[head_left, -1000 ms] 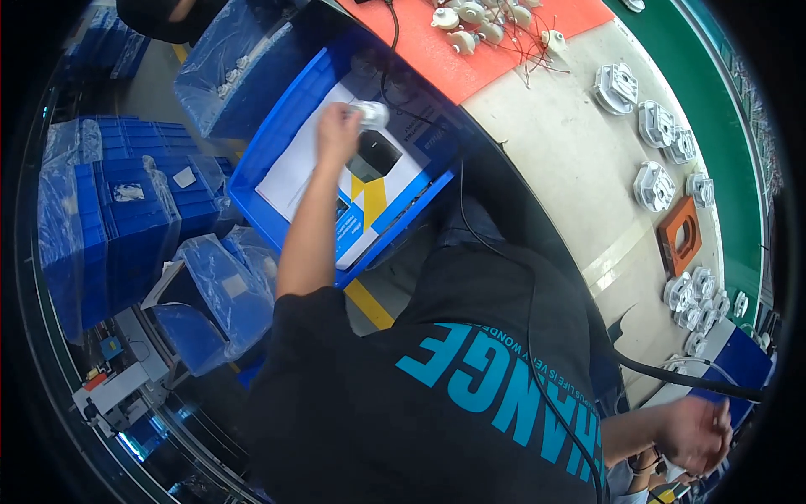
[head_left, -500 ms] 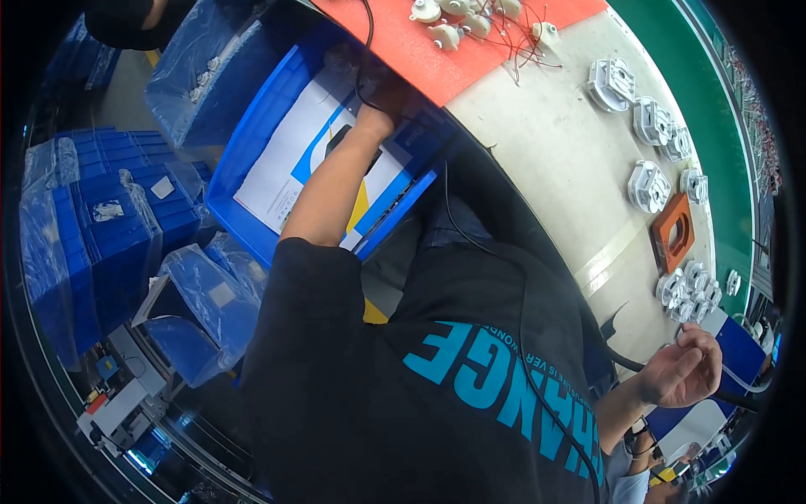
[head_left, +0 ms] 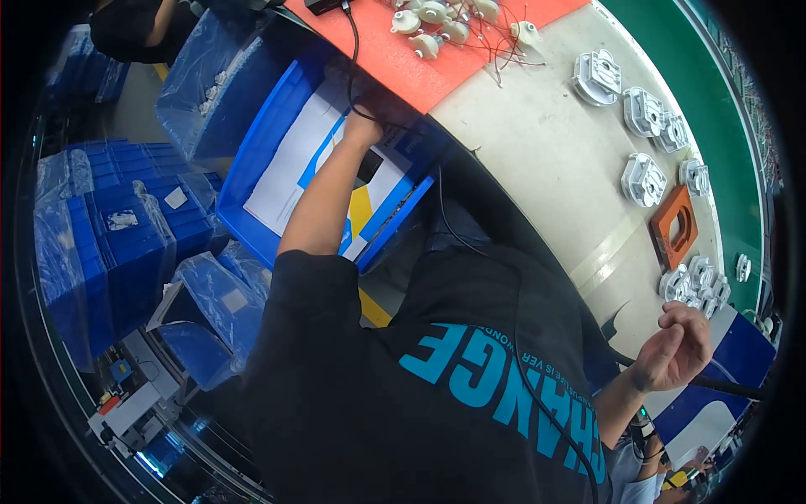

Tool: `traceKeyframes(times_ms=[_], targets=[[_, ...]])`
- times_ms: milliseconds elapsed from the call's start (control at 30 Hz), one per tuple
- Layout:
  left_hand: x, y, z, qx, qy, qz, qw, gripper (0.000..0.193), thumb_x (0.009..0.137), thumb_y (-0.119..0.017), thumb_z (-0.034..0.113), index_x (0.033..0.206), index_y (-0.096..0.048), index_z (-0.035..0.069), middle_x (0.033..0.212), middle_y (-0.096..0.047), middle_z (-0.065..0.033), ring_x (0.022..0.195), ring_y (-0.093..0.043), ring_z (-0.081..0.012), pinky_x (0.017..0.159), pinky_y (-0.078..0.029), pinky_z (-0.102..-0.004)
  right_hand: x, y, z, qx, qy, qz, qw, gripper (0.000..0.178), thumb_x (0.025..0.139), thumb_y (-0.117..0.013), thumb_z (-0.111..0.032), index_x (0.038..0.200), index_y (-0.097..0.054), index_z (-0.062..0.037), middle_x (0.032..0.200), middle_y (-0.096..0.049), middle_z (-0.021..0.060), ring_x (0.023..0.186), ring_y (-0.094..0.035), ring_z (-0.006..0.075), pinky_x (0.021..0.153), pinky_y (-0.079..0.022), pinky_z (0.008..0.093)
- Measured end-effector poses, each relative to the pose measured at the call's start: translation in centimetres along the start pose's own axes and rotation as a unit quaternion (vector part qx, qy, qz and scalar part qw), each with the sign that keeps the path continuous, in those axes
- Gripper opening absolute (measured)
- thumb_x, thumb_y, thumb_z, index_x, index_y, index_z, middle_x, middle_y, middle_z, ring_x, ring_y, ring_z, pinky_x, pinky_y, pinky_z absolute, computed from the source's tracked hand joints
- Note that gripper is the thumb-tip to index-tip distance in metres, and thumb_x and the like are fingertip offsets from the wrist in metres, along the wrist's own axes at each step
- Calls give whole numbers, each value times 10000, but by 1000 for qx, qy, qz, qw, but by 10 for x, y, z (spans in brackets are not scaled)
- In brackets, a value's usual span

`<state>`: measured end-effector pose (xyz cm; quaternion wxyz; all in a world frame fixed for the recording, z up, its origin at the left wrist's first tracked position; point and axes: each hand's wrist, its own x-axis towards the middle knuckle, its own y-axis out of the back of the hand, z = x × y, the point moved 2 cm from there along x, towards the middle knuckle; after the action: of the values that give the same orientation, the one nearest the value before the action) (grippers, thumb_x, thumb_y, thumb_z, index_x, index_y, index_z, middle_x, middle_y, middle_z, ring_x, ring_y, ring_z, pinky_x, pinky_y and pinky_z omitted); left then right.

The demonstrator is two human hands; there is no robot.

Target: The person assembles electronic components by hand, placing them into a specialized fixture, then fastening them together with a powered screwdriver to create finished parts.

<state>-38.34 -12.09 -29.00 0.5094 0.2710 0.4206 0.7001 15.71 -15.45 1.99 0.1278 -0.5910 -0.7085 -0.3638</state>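
Observation:
My left arm reaches down into a blue plastic bin [head_left: 262, 126] beside the table. The left hand [head_left: 364, 128] is near the bin's shadowed far end, its fingers hidden in the dark. Under that forearm lie white sheets [head_left: 273, 189] with blue and yellow print, and a dark object [head_left: 369, 166] beside the wrist. Over the right side of the table, my right hand [head_left: 677, 349] hovers with loosely curled fingers, the thumb apart and nothing visible in it. Closest to it is a cluster of white plastic housings [head_left: 693, 281].
Small cream motors [head_left: 432, 13] with thin red wires lie on an orange-red mat [head_left: 403, 76]. More white housings [head_left: 645, 181] and an orange-brown fixture [head_left: 674, 227] line the table's far side. Plastic-wrapped blue crates [head_left: 126, 227] stand at left. A black cable [head_left: 537, 370] crosses my shirt.
The view has shifted slightly. My left hand stays deep in the bin, and my right hand keeps its loose curl near the housings. A black box has come into view on the mat's edge.

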Motion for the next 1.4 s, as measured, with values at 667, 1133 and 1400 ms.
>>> traceKeyframes(times_ms=[667,1133,1400], targets=[[287,165,371,62,-337,130,931,824,747,-863,411,1378,-551,-17,1276,-631,-262,1173,-639,-372,1003,-512,-438,10,14,-57,236,-78,-130,960,96,859,-748,-20,925,-692,21,878,-714,201,757,-720,324,688,-614,421],[409,116,325,75,-275,97,954,784,728,-866,306,1353,-547,-45,1249,-659,-277,1144,-661,-385,977,-522,-431,-7,184,41,-122,-320,405,848,380,970,-667,-131,1297,-526,1,1138,-602,100,975,-623,147,851,-540,292],[230,96,419,65,-349,-99,930,887,737,-883,398,1436,-492,17,1284,-612,-260,1158,-627,-366,1000,-506,-415,114,169,214,-491,-344,123,791,752,833,-824,-278,1405,-422,-3,1297,-590,270,1260,-581,399,1012,-500,467]])
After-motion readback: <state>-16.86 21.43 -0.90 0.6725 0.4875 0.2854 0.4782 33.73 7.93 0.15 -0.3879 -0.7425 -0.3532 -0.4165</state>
